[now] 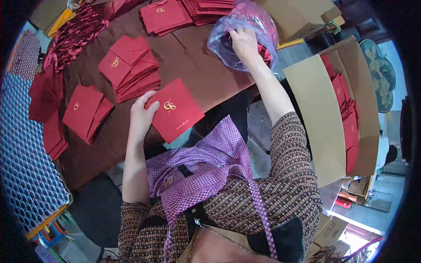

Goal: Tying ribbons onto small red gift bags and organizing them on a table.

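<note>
My left hand is closed on the left edge of a flat red card with a gold emblem, thumb on top. The card is tilted, above the table's near edge. My right hand is in the mouth of a see-through plastic bag, its fingers bent down among shiny red pieces. The fingertips are partly hidden there, so what they grip cannot be made out. Just beyond my left hand lies a fanned stack of red cards, and left of it a smaller stack.
A brown cloth covers the table. More red cards lie at its far side, with a heap of dark red ribbons at the far left. An open cardboard box holding red cards stands on the right. A blue patterned surface borders the left.
</note>
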Motion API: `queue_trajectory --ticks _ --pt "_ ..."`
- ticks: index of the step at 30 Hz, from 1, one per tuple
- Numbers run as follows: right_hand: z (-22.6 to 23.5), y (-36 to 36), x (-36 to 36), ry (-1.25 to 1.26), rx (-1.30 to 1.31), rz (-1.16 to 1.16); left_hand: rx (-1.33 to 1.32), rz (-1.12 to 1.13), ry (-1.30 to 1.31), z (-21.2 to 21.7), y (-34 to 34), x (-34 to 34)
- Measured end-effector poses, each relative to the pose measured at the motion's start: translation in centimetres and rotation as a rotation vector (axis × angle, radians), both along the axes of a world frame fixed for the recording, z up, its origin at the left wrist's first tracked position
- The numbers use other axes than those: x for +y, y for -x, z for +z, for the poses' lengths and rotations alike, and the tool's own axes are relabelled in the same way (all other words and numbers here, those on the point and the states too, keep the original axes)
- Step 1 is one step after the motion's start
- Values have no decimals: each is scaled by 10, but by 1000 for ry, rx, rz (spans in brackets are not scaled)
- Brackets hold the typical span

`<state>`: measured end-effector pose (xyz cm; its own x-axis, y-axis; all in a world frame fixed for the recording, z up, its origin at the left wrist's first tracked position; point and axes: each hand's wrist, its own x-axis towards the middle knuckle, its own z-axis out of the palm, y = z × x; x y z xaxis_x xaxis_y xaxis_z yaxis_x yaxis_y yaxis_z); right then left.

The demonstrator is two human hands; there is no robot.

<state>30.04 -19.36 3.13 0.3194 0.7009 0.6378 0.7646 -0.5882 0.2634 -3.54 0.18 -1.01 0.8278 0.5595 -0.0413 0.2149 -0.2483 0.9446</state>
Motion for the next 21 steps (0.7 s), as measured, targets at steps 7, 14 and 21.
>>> queue_trajectory --ticks 7,14,21 --pt "-9 -28 5 126 -17 53 -28 0 -97 -11 2 7" --pt "-15 -32 0 -101 191 148 40 -8 -130 -6 -3 4" --pt "-15 -33 2 -239 274 133 -3 3 -97 -11 -1 4"
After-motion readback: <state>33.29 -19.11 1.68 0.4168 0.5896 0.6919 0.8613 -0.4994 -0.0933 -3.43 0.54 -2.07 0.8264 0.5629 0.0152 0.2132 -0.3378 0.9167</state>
